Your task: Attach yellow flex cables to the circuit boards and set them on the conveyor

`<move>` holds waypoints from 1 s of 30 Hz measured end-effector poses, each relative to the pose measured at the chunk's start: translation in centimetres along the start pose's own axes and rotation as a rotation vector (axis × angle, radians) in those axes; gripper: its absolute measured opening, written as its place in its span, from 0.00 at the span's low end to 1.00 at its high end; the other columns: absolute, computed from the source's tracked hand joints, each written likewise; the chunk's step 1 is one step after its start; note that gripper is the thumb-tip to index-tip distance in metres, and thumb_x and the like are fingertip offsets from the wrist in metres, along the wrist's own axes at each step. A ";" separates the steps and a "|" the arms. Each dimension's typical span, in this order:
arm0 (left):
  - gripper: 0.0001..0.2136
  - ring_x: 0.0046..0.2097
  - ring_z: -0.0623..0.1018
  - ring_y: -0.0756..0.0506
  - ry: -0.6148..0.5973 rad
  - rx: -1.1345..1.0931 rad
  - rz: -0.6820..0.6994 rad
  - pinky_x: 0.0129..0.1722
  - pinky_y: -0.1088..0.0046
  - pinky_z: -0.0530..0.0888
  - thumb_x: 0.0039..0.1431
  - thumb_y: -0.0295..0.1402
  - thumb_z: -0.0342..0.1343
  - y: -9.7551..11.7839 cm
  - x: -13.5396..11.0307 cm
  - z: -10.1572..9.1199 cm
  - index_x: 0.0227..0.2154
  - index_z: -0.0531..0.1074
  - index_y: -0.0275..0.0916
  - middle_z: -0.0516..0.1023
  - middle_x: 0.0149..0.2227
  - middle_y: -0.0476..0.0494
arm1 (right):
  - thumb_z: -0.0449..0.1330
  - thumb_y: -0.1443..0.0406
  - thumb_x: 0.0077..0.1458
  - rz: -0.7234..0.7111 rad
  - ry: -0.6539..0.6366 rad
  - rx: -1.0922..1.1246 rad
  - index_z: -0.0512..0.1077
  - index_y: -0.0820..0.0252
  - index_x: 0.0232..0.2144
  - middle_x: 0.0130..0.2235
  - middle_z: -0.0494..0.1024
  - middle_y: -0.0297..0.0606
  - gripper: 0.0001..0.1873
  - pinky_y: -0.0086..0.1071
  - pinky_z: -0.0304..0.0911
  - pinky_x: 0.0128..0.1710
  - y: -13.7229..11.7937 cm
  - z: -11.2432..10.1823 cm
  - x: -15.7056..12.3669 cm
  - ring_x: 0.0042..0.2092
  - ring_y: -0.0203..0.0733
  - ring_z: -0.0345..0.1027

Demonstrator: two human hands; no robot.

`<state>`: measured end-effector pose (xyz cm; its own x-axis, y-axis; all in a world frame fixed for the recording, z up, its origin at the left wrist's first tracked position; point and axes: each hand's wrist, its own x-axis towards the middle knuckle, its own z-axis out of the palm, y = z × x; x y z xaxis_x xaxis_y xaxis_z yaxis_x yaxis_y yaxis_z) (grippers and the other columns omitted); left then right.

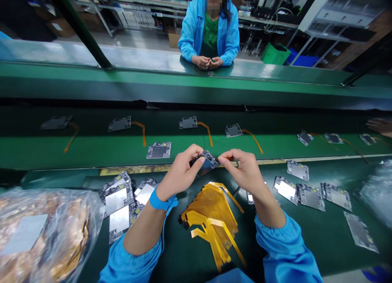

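My left hand (183, 168), a blue strap round its wrist, grips a small circuit board (210, 159) between thumb and fingers. The board is tilted, above the near edge of the green belt. My right hand (243, 168) is pinched closed at the board's right end. A sliver of orange flex cable (237, 163) shows beneath its fingers; the joint itself is too small to make out. Below and between my forearms lies a heap of orange flex cables (211, 209). Just beyond my left hand, a loose circuit board (159, 150) without a cable lies on the belt.
Several boards with cables attached, like this one (188, 122), lie along the green belt (92, 148). Board stacks (118, 201) lie left, more boards (310, 197) right. A plastic bag of cables (45, 234) stands near left. A co-worker (210, 34) sits opposite; another person's hand (379, 127) is far right.
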<state>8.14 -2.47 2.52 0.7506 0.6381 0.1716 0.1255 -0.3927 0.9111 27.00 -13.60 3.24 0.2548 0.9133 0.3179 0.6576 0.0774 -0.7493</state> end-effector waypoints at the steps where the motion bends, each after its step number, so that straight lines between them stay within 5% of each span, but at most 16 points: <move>1: 0.08 0.34 0.68 0.48 -0.022 -0.012 -0.011 0.33 0.72 0.64 0.71 0.38 0.49 0.0 0.0 -0.1 0.37 0.65 0.40 0.67 0.32 0.50 | 0.62 0.64 0.63 -0.005 -0.005 -0.001 0.79 0.57 0.32 0.31 0.82 0.36 0.07 0.34 0.66 0.36 0.0 0.0 0.0 0.33 0.41 0.75; 21: 0.07 0.34 0.67 0.49 -0.029 -0.080 -0.021 0.35 0.73 0.66 0.70 0.36 0.50 -0.3 0.1 -0.3 0.36 0.64 0.40 0.65 0.32 0.52 | 0.61 0.63 0.63 0.051 -0.071 0.138 0.78 0.59 0.33 0.30 0.80 0.35 0.08 0.29 0.65 0.33 0.0 0.4 0.0 0.31 0.37 0.72; 30: 0.09 0.34 0.69 0.49 -0.055 -0.105 -0.034 0.34 0.72 0.66 0.71 0.38 0.49 -0.1 0.1 -0.4 0.36 0.65 0.39 0.67 0.33 0.50 | 0.63 0.62 0.64 -0.030 -0.128 0.017 0.80 0.58 0.38 0.29 0.77 0.35 0.07 0.31 0.61 0.32 -0.1 0.5 -0.2 0.31 0.38 0.69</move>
<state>7.93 -2.13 2.59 0.7821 0.6113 0.1213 0.0850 -0.2975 0.9509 26.50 -13.53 2.95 0.1415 0.9540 0.2644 0.6514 0.1113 -0.7505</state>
